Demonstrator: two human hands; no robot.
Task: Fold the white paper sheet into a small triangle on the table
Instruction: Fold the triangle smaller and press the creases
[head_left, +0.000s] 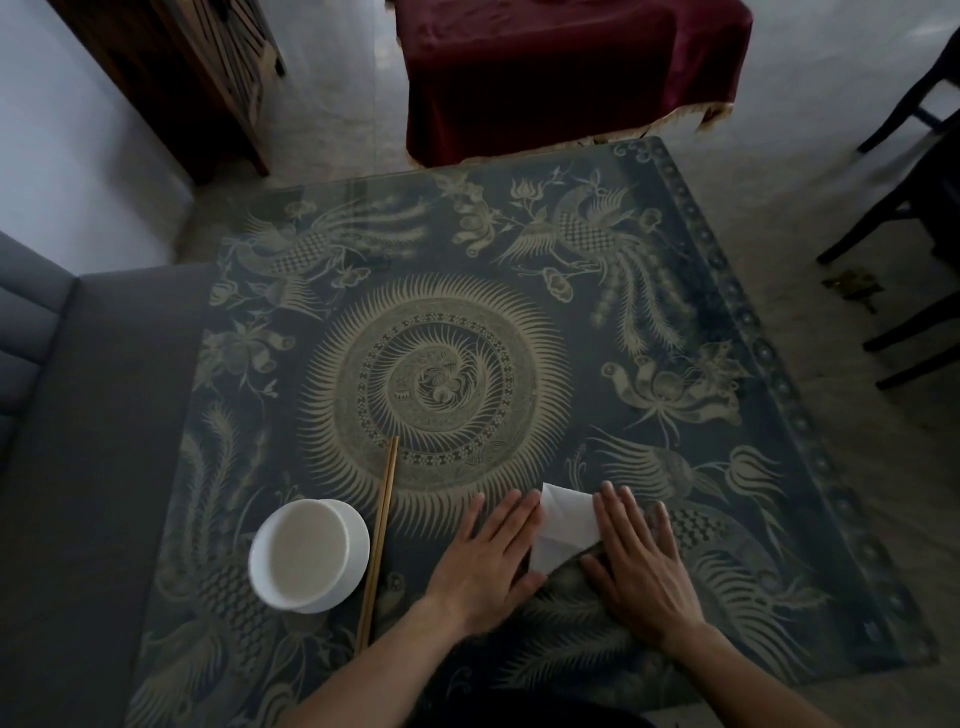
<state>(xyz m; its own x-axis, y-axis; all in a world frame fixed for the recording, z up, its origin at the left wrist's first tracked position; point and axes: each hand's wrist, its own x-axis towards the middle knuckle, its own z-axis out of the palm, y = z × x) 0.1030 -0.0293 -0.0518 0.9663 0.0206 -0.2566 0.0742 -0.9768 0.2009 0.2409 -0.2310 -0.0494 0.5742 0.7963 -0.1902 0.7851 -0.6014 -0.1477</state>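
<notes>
A folded white paper sheet (565, 527) lies flat on the patterned table (675, 364), near its front edge. Creases show on it and one corner points away from me. My left hand (485, 564) lies palm down on the paper's left edge, fingers stretched out together. My right hand (636, 564) lies palm down on its right edge, fingers slightly spread. Both hands cover the paper's outer parts, so its full outline is hidden. Neither hand grips anything.
A white bowl (306, 553) stands to the left of my left hand, with a pair of chopsticks (380, 540) lying beside it. A grey sofa (78, 467) borders the table's left side. A red-draped table (561, 73) and dark chair legs (904, 130) stand beyond.
</notes>
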